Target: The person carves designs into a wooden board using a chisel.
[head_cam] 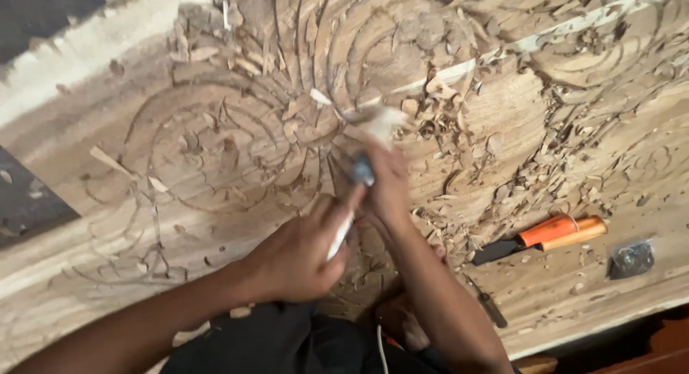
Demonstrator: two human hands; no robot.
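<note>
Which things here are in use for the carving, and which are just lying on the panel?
In use: left hand and right hand on a blurred tool; carved wooden panel.
Lying about: orange-handled tools, dark-handled tool, small dark bag, wood chips.

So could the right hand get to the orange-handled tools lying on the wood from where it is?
Probably yes. The orange-handled tools lie in the open on the carved panel, beside the right hand; only wood shavings lie between. That hand is busy, though.
</note>
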